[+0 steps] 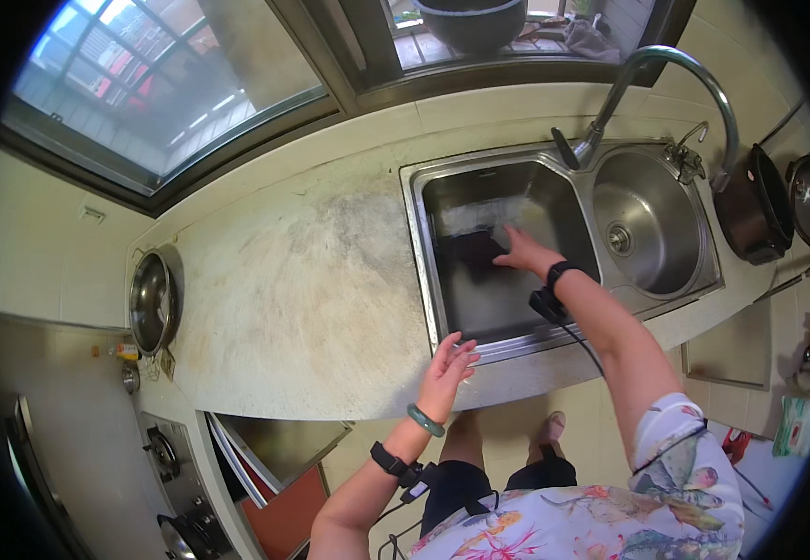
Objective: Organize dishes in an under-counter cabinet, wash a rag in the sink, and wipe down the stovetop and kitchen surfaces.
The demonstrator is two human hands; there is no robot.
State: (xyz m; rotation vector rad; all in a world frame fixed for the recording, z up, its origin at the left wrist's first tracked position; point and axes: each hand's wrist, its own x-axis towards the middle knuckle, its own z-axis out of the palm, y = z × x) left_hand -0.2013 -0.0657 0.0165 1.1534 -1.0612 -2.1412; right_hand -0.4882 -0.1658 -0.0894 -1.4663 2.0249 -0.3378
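Observation:
Over the larger, rectangular basin [552, 210] of a stainless-steel double sink, my right hand [522, 250] reaches in with thumb and fingers spread. Beside its fingertips is a dark patch [471, 253]; whether this is a cloth or a reflection in water I cannot tell. Nothing shows in that hand's grasp. My left hand [450, 367] hovers by the sink's front left corner, palm turned partly up and fingers loosely apart, holding nothing visible. A green bangle [425, 420] and a black strap [394, 463] circle the left wrist. Another black strap [560, 274] is on the right wrist.
A chrome faucet [685, 52] arches behind the sink, beside a round basin [646, 217]. To the right stands a dark pot [755, 206]. The stained countertop [293, 294] extends left to a metal bowl [151, 302] leaning at the wall. Below, a cabinet door [293, 448] hangs open.

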